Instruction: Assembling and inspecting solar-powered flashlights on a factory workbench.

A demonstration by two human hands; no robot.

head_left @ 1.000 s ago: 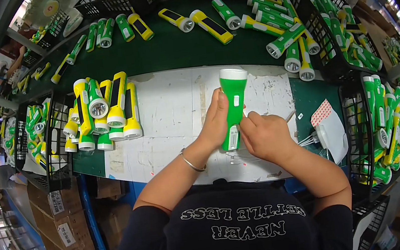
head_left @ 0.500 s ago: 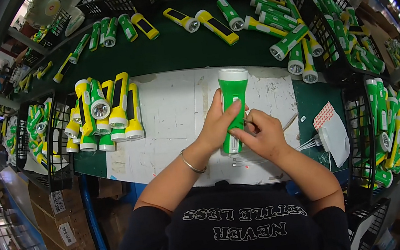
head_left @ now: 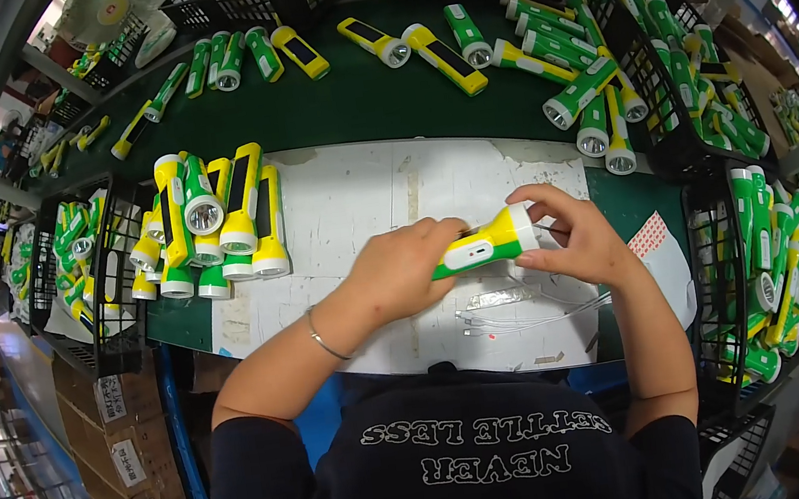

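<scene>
A green and yellow flashlight (head_left: 482, 248) lies sideways in the air above the white worktop, its white-rimmed head toward the right. My left hand (head_left: 407, 267) is wrapped round its handle end and hides most of that part. At the other end, my right hand (head_left: 579, 234) grips the white rim between thumb and fingers. A small switch panel on the flashlight's side faces up toward me. Below the hands, several thin white cables (head_left: 539, 314) run across the worktop toward the right.
A pile of similar flashlights (head_left: 203, 215) rests at the worktop's left. More flashlights (head_left: 440, 60) lie along the green table behind. Black crates full of flashlights stand left (head_left: 120, 231) and right (head_left: 716, 278). A white sheet with red-patterned stickers (head_left: 660, 250) lies beside my right hand.
The flashlight has swung from upright to sideways, its head now pointing right. My right hand has moved from the handle to the head rim; my left hand has shifted down the handle.
</scene>
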